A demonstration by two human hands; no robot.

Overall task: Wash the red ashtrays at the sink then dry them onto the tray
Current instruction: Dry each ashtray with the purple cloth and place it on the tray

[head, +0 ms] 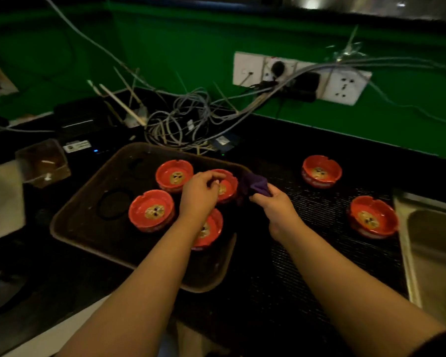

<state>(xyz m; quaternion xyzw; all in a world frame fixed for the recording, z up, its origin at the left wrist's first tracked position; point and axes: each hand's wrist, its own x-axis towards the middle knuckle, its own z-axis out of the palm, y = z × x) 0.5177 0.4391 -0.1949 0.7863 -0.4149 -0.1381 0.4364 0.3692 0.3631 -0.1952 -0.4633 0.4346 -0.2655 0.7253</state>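
Observation:
Several red ashtrays stand on the brown tray: one at the back, one at the front left, one half hidden under my left forearm. My left hand holds the rim of another ashtray at the tray's right edge. My right hand grips a purple cloth just right of that ashtray. Two more red ashtrays, a far one and a near one, sit on the black mat beside the steel sink.
A tangle of cables and a wall socket strip lie behind the tray against the green wall. A clear square container stands left of the tray, next to a black device.

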